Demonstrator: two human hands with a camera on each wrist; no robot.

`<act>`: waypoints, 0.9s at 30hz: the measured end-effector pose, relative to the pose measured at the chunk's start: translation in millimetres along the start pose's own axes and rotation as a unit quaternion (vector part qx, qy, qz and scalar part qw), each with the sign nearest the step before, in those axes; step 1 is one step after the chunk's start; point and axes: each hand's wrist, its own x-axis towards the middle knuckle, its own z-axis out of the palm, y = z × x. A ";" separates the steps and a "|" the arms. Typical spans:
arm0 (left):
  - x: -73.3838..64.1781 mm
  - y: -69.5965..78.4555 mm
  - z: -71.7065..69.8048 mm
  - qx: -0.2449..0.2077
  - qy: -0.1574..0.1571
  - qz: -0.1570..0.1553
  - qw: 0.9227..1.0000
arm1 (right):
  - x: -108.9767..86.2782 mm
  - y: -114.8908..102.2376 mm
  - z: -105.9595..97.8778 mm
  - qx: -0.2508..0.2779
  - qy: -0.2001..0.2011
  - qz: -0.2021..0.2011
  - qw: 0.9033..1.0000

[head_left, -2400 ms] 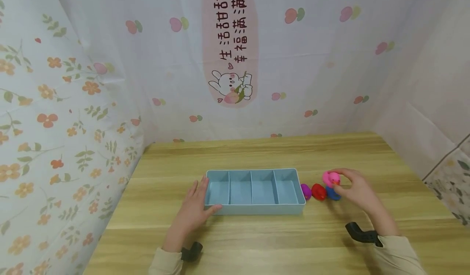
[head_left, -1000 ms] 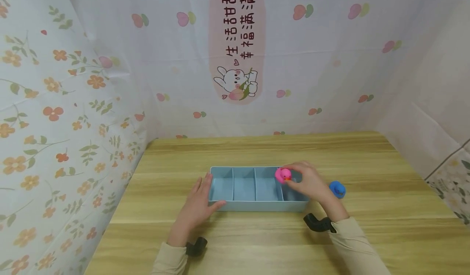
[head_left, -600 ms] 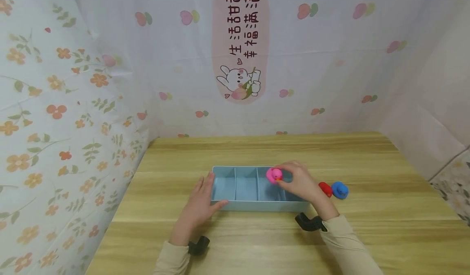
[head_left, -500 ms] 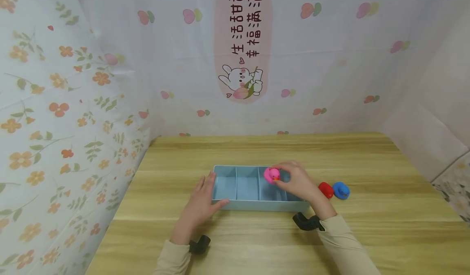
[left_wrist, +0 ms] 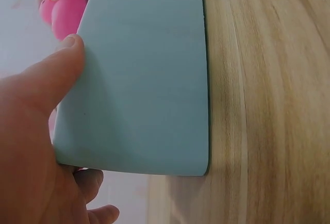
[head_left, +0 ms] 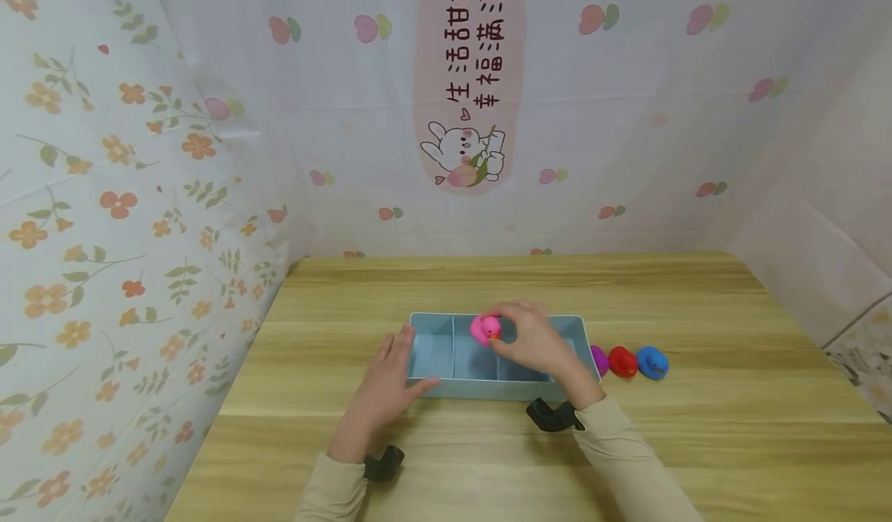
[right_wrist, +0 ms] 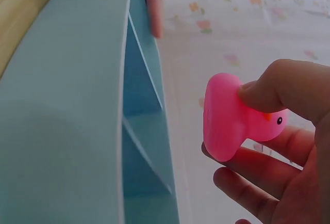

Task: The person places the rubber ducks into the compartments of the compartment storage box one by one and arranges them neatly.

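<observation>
My right hand (head_left: 533, 340) pinches a pink rubber duck (head_left: 484, 330) between thumb and fingers. It holds the duck over a light blue divided box (head_left: 488, 389), above the second compartment from the left. In the right wrist view the pink duck (right_wrist: 223, 118) is apart from the box's rim. At the box's left end my left hand (head_left: 383, 382) rests with its fingers straight along the end wall. Its thumb (left_wrist: 64, 61) lies against the front wall near the rim. The right hand covers part of the right compartments.
Right of the box, a purple duck (head_left: 598, 360), a red duck (head_left: 623, 362) and a blue duck (head_left: 653, 362) stand in a row on the wooden table (head_left: 474, 460). The box partly hides the purple one. A printed cloth (head_left: 334, 119) hangs behind.
My right hand has carried the pink duck leftward, from above the blue duck to over the box's second compartment. The left hand has stayed at the box's left end. The view has shifted slightly.
</observation>
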 end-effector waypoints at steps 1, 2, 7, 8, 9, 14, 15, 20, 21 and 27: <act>-0.1 -0.1 0.2 0.000 0.001 0.000 1.000 | 1.6 -2.5 2.6 -0.002 -0.001 -0.004 1.000; -0.3 0.0 0.5 0.000 0.000 -0.002 1.000 | 3.1 -4.8 5.2 -0.003 -0.002 -0.009 1.000; -2.2 0.2 1.2 -0.004 -0.005 -0.010 1.000 | 10.3 -14.7 18.6 -0.004 -0.012 -0.027 1.000; -2.6 -0.1 1.4 -0.004 -0.006 -0.012 1.000 | 11.8 -16.3 21.5 -0.004 -0.016 -0.029 0.999; -2.9 -0.4 1.8 -0.003 -0.007 -0.014 1.000 | 13.6 -18.0 24.2 -0.004 -0.019 -0.031 0.999; -3.5 -1.9 2.8 -0.005 0.000 -0.009 1.000 | 22.4 -25.6 37.2 -0.022 -0.031 -0.046 0.998; -3.3 -2.1 2.7 -0.005 0.002 -0.007 1.000 | 23.9 -27.1 39.5 -0.029 -0.033 -0.049 0.998; -1.5 -2.1 0.9 -0.011 0.003 0.001 1.000 | 30.8 -34.9 49.5 -0.055 -0.039 -0.055 0.996; -1.1 -2.0 0.3 -0.013 0.002 0.000 1.000 | 31.8 -36.5 51.2 -0.059 -0.040 -0.054 0.996; -0.2 -1.9 -2.5 -0.017 -0.003 -0.002 1.000 | 37.7 -39.7 64.9 -0.090 -0.053 -0.034 0.994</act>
